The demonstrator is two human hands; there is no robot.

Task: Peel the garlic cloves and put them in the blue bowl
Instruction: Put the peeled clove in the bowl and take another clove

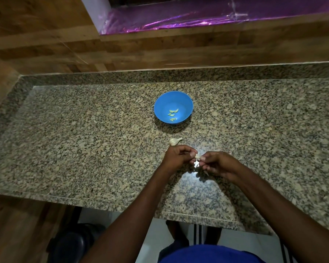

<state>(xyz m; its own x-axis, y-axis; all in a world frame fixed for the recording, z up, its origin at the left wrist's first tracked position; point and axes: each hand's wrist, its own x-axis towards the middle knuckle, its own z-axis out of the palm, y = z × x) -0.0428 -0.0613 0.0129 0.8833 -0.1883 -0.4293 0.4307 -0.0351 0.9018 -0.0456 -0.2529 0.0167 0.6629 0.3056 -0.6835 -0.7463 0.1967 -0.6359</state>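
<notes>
- Broadly, a speckled granite counter [84,139] fills the middle of the frame, with a wood wall [46,35] along the top and left.
- Purple foil [179,18] shines in a recess at the upper centre and right.
- Two bare forearms reach up from the bottom edge and meet just below the frame's centre.
- Blue bowl [160,106] stands on the counter just above centre, with a few peeled cloves [173,114] lying in its bottom.
- Left hand [176,158] and right hand [217,164] sit fingertip to fingertip, both with curled fingers pinching one small clove [197,156] between them.
- Garlic bulb [174,141] lies on the counter between bowl and left hand, just above the knuckles.
- Pale skin scrap [196,164] shows just under the held clove.
</notes>
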